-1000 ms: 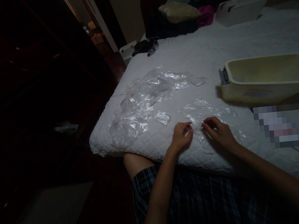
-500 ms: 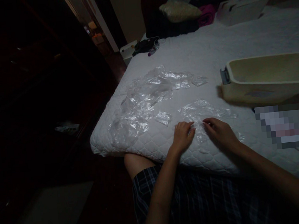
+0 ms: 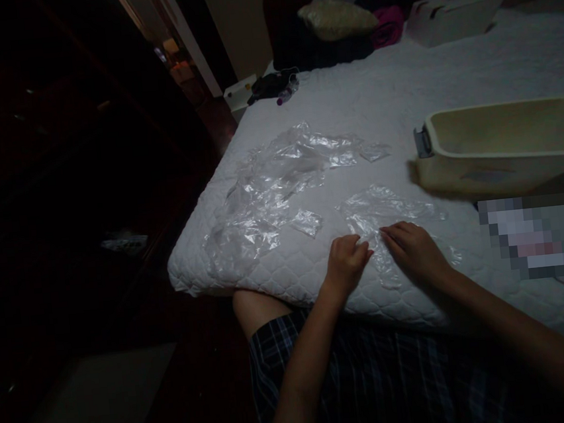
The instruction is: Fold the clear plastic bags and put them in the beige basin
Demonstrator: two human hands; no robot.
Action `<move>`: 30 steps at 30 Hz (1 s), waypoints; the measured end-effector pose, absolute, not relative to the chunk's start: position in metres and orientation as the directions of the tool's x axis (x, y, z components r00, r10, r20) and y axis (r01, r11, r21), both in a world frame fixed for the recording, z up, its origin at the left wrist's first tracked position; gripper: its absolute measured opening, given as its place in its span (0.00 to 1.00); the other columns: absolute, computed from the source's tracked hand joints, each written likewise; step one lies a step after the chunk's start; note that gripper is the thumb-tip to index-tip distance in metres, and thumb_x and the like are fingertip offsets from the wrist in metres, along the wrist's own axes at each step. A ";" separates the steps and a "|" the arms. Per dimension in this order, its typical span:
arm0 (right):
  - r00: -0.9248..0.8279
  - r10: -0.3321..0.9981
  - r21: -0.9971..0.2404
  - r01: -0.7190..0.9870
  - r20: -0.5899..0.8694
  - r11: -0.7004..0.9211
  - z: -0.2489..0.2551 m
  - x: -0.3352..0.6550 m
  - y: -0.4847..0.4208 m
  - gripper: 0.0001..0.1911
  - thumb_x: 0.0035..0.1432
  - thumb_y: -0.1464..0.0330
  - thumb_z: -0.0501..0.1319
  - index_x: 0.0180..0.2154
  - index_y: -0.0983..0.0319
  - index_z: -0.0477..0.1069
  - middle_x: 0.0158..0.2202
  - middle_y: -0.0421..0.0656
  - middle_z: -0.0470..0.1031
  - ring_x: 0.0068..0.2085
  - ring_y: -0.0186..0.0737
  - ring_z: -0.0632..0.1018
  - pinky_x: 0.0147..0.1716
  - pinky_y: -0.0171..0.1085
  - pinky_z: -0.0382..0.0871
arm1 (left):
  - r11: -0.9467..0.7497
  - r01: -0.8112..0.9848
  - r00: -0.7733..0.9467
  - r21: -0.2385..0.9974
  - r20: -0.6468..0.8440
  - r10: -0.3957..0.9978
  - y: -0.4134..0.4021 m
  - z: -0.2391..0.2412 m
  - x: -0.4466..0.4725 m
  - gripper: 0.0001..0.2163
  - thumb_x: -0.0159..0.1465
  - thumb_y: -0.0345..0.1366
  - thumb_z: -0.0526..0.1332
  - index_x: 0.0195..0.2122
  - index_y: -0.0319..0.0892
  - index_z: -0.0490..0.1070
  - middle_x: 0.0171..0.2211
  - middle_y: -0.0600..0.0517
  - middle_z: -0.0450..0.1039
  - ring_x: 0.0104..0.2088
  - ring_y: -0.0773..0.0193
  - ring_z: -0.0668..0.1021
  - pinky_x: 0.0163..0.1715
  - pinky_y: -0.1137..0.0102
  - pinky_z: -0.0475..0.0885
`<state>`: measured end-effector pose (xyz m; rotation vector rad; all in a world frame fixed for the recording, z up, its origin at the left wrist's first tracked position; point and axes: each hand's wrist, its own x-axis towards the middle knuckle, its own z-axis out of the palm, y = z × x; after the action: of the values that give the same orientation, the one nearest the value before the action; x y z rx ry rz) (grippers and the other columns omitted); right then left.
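Observation:
A crumpled clear plastic bag [image 3: 378,202] lies on the white quilted bed close to my lap. My left hand [image 3: 347,264] is closed, thumb against curled fingers, pinching the near part of this bag. Just to the right, my right hand [image 3: 415,250] pinches the same bag with thumb and fingertips, a small gap from the left. Part of the bag hangs below and between the hands. Further left, a spread of several crumpled clear plastic bags [image 3: 279,178] covers the bed.
A cream plastic bin [image 3: 503,177] with a grey latch stands on the bed at right, a blurred-out flat item in front of it. At the back are a tissue box [image 3: 457,16], a pale pillow-like bundle [image 3: 338,20] and a magenta roll [image 3: 388,26]. A small bottle [image 3: 288,92] lies near the far-left edge.
My left hand has moved slightly down and its fingers have closed more tightly on the plastic. The bag's near part now reaches lower between my hands. My right hand stays nearly in place.

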<state>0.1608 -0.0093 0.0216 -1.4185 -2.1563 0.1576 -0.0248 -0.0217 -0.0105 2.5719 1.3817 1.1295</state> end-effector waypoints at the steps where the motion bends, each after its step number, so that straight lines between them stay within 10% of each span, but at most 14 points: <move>1: -0.293 0.877 -0.374 0.818 0.381 0.436 0.021 0.162 -0.010 0.17 0.63 0.65 0.49 0.42 0.63 0.74 0.38 0.51 0.75 0.39 0.47 0.73 0.41 0.46 0.66 | -0.633 0.714 0.385 0.299 0.587 0.712 -0.022 -0.011 -0.025 0.09 0.66 0.38 0.55 0.41 0.41 0.71 0.43 0.44 0.72 0.45 0.57 0.74 0.44 0.60 0.70; 15: -0.309 0.876 -0.135 0.915 0.370 0.380 0.014 0.170 -0.012 0.16 0.63 0.64 0.51 0.43 0.64 0.74 0.42 0.50 0.75 0.40 0.47 0.72 0.41 0.44 0.61 | -0.609 0.757 0.461 0.237 0.467 0.755 -0.018 -0.007 -0.024 0.15 0.67 0.37 0.52 0.51 0.36 0.65 0.55 0.40 0.67 0.57 0.57 0.68 0.58 0.56 0.62; 30: -0.246 0.848 -0.307 0.855 0.469 0.418 0.011 0.176 -0.008 0.15 0.61 0.67 0.52 0.40 0.64 0.75 0.40 0.52 0.73 0.41 0.48 0.72 0.41 0.47 0.66 | -0.645 0.692 0.405 0.325 0.565 0.719 -0.018 -0.010 -0.030 0.16 0.66 0.36 0.54 0.53 0.38 0.63 0.59 0.41 0.62 0.62 0.56 0.62 0.57 0.56 0.65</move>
<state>0.1760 -0.0080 0.0112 -1.4365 -2.1025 -0.0162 -0.0302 -0.0181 -0.0105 2.6000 1.3061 1.0765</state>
